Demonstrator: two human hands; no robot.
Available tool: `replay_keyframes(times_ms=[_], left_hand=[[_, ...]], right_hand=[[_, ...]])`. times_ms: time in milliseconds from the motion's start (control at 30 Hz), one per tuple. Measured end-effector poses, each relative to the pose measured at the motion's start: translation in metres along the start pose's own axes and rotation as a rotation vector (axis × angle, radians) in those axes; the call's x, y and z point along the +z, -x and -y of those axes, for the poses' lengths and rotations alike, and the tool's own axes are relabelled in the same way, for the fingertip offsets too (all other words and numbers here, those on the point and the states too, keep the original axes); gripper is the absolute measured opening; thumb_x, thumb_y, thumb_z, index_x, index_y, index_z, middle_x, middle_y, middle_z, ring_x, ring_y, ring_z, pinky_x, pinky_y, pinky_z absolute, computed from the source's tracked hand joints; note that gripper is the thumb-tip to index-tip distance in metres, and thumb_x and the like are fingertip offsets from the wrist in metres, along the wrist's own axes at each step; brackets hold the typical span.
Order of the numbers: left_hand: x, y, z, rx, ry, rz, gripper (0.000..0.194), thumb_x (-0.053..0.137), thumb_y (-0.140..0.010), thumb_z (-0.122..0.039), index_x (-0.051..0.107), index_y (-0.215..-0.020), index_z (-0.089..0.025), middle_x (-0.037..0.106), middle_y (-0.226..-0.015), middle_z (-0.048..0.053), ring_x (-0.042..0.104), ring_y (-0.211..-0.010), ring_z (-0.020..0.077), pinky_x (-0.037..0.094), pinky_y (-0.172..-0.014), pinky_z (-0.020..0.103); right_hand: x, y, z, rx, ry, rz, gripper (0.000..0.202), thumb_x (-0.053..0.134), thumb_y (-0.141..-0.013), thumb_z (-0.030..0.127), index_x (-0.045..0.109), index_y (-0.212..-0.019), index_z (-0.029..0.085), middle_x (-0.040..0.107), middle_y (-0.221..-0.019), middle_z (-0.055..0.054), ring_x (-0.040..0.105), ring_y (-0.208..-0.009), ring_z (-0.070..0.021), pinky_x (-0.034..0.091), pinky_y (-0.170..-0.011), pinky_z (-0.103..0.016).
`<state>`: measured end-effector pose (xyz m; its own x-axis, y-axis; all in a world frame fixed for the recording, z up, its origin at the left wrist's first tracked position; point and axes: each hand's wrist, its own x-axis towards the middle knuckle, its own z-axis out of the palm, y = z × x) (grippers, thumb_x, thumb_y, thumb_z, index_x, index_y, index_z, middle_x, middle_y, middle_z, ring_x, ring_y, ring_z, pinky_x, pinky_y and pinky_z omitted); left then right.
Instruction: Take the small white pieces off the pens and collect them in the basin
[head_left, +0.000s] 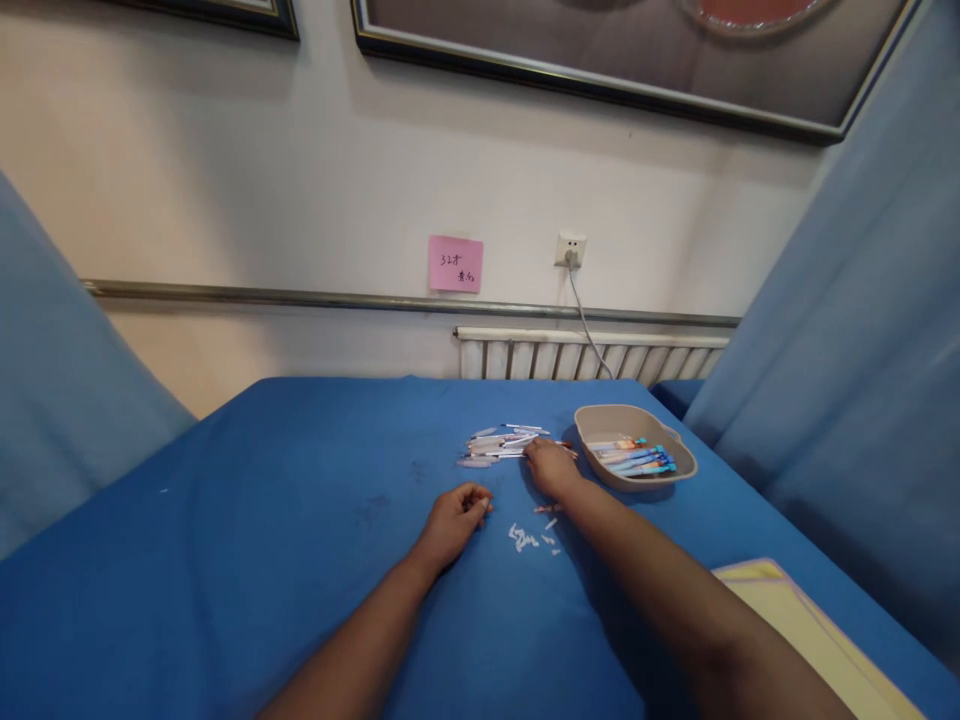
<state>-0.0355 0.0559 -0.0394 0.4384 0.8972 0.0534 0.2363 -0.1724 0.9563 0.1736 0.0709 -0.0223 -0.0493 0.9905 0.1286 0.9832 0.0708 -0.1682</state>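
Pens are spread beside the tub, seemingly for easy reach. The grip of right hand and left hand cannot be told.

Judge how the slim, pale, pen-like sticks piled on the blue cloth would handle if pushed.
The sticks look straight, so probably stiff; their slender shapes suggest little weight. Lying loose and overlapping, several would likely shift or roll together on the cloth.
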Motion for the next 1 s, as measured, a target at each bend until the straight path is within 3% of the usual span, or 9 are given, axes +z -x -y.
replay_keyframes(times_ms=[167, 300, 433, 533, 633, 733, 1000], left_hand=[[-0.001, -0.005, 0.006, 0.003, -0.073, -0.078, 0.027, 0.053, -0.073, -0.036, 0.060, -0.086, -0.014, 0.065, -0.072, 0.002, 0.056, -0.055, 0.0133, 0.044, -0.056, 0.026], [-0.003, -0.009, 0.008, 0.055, -0.257, -0.176, 0.026, 0.048, -0.077, -0.035, 0.061, -0.090, -0.017, 0.068, -0.078, 0.003, 0.062, -0.069, 0.0176, 0.048, -0.066, 0.029], [-0.007, -0.014, 0.005, 0.130, -0.515, -0.256, 0.025, 0.043, -0.082, -0.031, 0.061, -0.095, -0.019, 0.068, -0.090, 0.004, 0.062, -0.085, 0.0207, 0.047, -0.077, 0.032], [-0.008, -0.022, 0.003, 0.204, -0.774, -0.354, 0.028, 0.042, -0.084, -0.024, 0.060, -0.105, -0.018, 0.065, -0.107, 0.007, 0.056, -0.101, 0.0226, 0.041, -0.091, 0.036], [-0.007, -0.032, 0.002, 0.212, -0.925, -0.336, 0.032, 0.044, -0.083, -0.019, 0.057, -0.112, -0.016, 0.062, -0.114, 0.008, 0.052, -0.106, 0.0235, 0.037, -0.095, 0.036], [-0.006, -0.039, 0.002, 0.204, -0.955, -0.295, 0.031, 0.048, -0.083, -0.020, 0.059, -0.111, -0.017, 0.062, -0.112, 0.009, 0.052, -0.103, 0.0243, 0.037, -0.093, 0.037], [-0.008, -0.038, -0.004, 0.176, -1.000, -0.241, 0.016, 0.054, -0.082, -0.029, 0.062, -0.092, -0.019, 0.062, -0.100, 0.007, 0.053, -0.095, 0.0238, 0.039, -0.085, 0.036]], right_hand=[[-0.009, -0.006, -0.001, -0.032, 0.016, 0.074, 0.025, 0.051, -0.078, 0.009, 0.063, -0.100, 0.010, 0.064, -0.103, -0.016, 0.059, -0.097, -0.0236, 0.040, -0.083, -0.028], [-0.011, 0.006, -0.005, -0.029, -0.018, 0.084, 0.024, 0.055, -0.075, 0.009, 0.062, -0.098, 0.010, 0.065, -0.100, -0.017, 0.061, -0.093, -0.0236, 0.042, -0.078, -0.027], [-0.004, 0.029, -0.012, -0.014, -0.074, 0.058, 0.020, 0.049, -0.080, 0.015, 0.058, -0.098, 0.012, 0.066, -0.097, -0.013, 0.062, -0.088, -0.0214, 0.042, -0.072, -0.026], [0.009, 0.045, -0.016, 0.089, -0.292, -0.058, 0.017, 0.043, -0.084, 0.021, 0.056, -0.094, 0.015, 0.067, -0.086, -0.008, 0.062, -0.078, -0.0180, 0.042, -0.066, -0.025], [0.018, 0.056, -0.020, 0.205, -0.671, -0.241, 0.017, 0.042, -0.083, 0.027, 0.056, -0.083, 0.017, 0.064, -0.073, -0.003, 0.059, -0.066, -0.0161, 0.041, -0.059, -0.024], [0.021, 0.058, -0.024, 0.207, -0.863, -0.363, 0.018, 0.045, -0.079, 0.032, 0.058, -0.077, 0.019, 0.063, -0.068, -0.001, 0.056, -0.062, -0.0159, 0.040, -0.057, -0.024], [0.036, 0.040, -0.035, 0.291, -1.175, -0.312, 0.025, 0.054, -0.070, 0.042, 0.060, -0.068, 0.018, 0.054, -0.050, 0.003, 0.048, -0.047, -0.0131, 0.036, -0.047, -0.023]])
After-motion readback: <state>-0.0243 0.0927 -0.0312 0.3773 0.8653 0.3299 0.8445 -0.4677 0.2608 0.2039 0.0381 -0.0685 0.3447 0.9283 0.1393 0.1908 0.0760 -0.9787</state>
